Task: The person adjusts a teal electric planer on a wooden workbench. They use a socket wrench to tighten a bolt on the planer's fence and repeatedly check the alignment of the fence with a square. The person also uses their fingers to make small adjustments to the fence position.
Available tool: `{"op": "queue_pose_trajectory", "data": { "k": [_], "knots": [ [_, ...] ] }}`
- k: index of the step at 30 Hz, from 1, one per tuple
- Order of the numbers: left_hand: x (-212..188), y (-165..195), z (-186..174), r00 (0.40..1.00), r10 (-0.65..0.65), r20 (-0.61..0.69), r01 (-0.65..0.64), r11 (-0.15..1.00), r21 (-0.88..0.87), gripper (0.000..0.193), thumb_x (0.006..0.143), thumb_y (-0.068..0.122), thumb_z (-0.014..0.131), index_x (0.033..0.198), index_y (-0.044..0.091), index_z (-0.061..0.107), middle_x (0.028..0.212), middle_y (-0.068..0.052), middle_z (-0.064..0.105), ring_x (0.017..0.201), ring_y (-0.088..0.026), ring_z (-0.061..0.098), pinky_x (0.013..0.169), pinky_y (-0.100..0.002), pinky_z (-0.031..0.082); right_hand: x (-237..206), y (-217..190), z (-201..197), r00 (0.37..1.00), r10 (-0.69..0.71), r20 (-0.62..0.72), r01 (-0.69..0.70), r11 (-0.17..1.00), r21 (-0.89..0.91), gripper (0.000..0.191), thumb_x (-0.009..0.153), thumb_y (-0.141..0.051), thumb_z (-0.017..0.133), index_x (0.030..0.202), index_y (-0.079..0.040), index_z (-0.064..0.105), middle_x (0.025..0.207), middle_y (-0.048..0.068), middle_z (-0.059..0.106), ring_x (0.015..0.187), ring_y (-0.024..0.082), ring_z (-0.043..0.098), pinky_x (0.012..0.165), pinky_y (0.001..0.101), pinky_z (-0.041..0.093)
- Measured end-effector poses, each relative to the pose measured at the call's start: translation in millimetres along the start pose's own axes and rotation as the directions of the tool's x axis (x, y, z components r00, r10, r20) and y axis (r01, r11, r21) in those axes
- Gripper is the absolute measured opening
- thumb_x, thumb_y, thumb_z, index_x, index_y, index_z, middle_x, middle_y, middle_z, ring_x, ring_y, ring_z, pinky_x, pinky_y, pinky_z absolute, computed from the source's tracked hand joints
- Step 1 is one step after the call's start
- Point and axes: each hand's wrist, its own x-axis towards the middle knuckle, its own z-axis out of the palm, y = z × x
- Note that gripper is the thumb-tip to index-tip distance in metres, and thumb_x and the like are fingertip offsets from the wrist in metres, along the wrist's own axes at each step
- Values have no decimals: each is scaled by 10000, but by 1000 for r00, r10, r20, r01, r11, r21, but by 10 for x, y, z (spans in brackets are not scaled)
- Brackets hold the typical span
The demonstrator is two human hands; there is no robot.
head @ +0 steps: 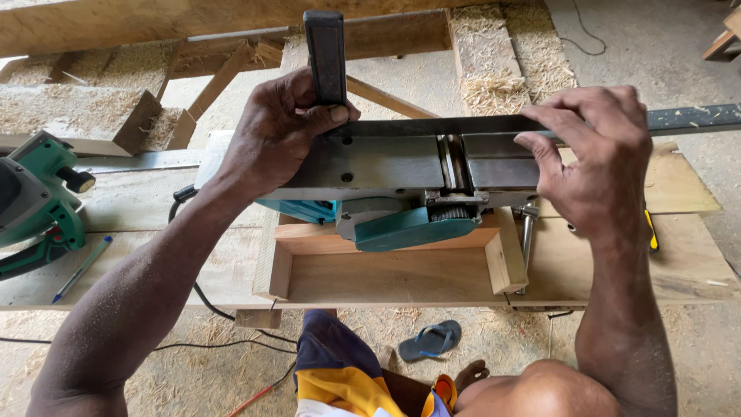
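Observation:
A teal electric planer (401, 185) lies upside down in a wooden cradle (386, 266), its grey metal sole facing up. A metal try square rests along the sole's far edge. My left hand (274, 131) grips the square's dark upright handle (325, 54) with thumb and fingers. My right hand (594, 154) presses fingertips onto the square's long steel blade (695, 118), which runs right past the planer. The cutter drum slot (451, 162) shows between my hands.
A green power tool (35, 201) sits at the left on the plank bench, with a blue pen (81, 269) beside it. A black cable (202, 297) hangs below. Wood shavings cover the ground; a blue sandal (431, 340) lies near my knee. Timber frames stand behind.

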Motion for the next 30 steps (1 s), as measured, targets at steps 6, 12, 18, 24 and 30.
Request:
{"op": "queue_pose_trajectory", "data": {
  "k": [6, 12, 18, 24, 30],
  "knots": [
    [12, 2, -1, 1000, -16, -14, 16, 1000, 20, 98, 999, 111, 685, 1089, 79, 663, 1000, -25, 755, 1046, -106, 727, 971, -326, 610, 38, 247, 190, 978, 85, 193, -145, 934, 325, 138, 972, -134, 833, 1104, -134, 790, 1111, 57, 787, 1084, 189, 707, 1000, 381, 524],
    [16, 17, 12, 1000, -17, -5, 17, 1000, 18, 110, 1001, 109, 680, 1105, 78, 661, 1012, -25, 749, 1061, -116, 725, 996, -336, 612, 76, 248, 185, 956, 154, 249, -259, 840, 477, 198, 949, -45, 813, 1139, -95, 784, 1097, 97, 774, 970, 188, 751, 850, 319, 609],
    [12, 31, 13, 999, -44, -7, 44, 999, 27, 118, 999, 102, 682, 1113, 76, 664, 1025, -25, 753, 1055, -117, 721, 997, -337, 609, 80, 238, 189, 957, 158, 245, -261, 837, 481, 165, 956, -17, 806, 1109, -74, 788, 1062, 105, 777, 939, 198, 756, 822, 324, 616],
    [-1, 22, 19, 1000, -23, -8, 23, 1000, 1, 119, 1005, 93, 675, 1120, 68, 654, 1038, -26, 748, 1064, -115, 713, 997, -331, 600, 76, 235, 193, 952, 175, 251, -283, 817, 503, 119, 969, 5, 785, 1066, -65, 781, 1016, 110, 773, 949, 188, 760, 821, 310, 626],
    [4, 13, 24, 1000, -16, -8, 16, 1000, 14, 122, 1002, 88, 681, 1119, 70, 652, 1034, -28, 746, 1060, -116, 712, 999, -329, 596, 82, 215, 179, 953, 184, 239, -281, 831, 481, 122, 958, 8, 798, 1055, -64, 785, 1000, 109, 775, 930, 192, 757, 812, 312, 608]
  ]
}}
